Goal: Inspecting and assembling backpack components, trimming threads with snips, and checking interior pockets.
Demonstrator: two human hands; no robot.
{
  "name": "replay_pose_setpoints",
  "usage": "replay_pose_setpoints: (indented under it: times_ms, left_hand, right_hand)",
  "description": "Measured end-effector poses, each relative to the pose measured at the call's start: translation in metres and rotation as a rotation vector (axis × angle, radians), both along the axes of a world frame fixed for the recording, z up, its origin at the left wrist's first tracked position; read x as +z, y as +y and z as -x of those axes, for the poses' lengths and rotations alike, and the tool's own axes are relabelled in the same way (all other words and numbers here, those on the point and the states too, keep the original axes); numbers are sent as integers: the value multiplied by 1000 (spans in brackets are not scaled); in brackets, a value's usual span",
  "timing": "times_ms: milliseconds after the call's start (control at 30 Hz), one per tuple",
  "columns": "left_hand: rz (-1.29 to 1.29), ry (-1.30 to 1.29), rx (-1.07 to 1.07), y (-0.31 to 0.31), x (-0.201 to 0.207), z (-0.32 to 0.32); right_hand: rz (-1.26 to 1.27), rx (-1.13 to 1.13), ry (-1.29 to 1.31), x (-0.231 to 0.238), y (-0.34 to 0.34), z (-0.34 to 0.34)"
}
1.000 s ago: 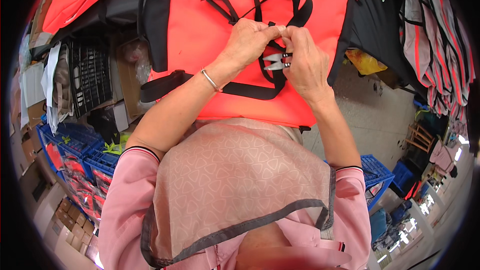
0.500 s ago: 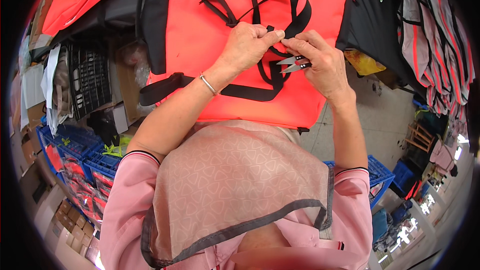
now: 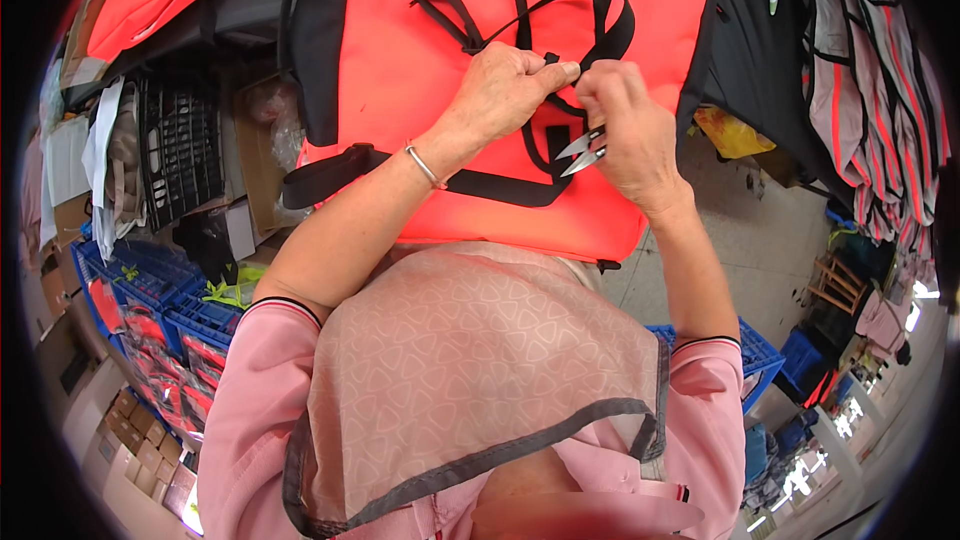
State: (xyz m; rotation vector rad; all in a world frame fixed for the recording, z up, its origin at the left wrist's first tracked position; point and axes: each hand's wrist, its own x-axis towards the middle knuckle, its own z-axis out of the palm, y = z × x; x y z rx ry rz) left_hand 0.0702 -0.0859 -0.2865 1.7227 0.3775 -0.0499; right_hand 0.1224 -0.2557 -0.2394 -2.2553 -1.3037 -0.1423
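Note:
A bright coral-red bag (image 3: 420, 70) with black sides and black straps lies in front of me. My left hand (image 3: 510, 90) pinches a black strap (image 3: 615, 35) near the bag's middle, thumb pointing right. Close beside it, my right hand (image 3: 630, 135) is curled round a pair of thread snips (image 3: 582, 152), whose two silver blades stick out apart toward the left. The right fingertips meet close to the left thumb; whether they also grip strap or thread is hidden. Another wide black strap (image 3: 500, 187) runs across the bag's lower part, below both hands.
Blue crates (image 3: 140, 275) with packed red goods stand at lower left, below a black plastic crate (image 3: 180, 145). Another blue crate (image 3: 762, 355) is by my right elbow. Grey and red striped pieces (image 3: 870, 100) hang at right. A wooden stool (image 3: 838, 282) stands farther right.
My right hand has turned and its fingers have curled in more; the snips have swung with it, blades tilting lower. My left hand keeps its pinch. The whole view has shifted slightly.

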Motion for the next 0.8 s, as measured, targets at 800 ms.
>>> replay_pose_setpoints:
  times_ms: [800]
  left_hand:
    - [-97, -123, -4, -9, 12, 12]
  right_hand:
    - [251, 92, -404, 49, -23, -11]
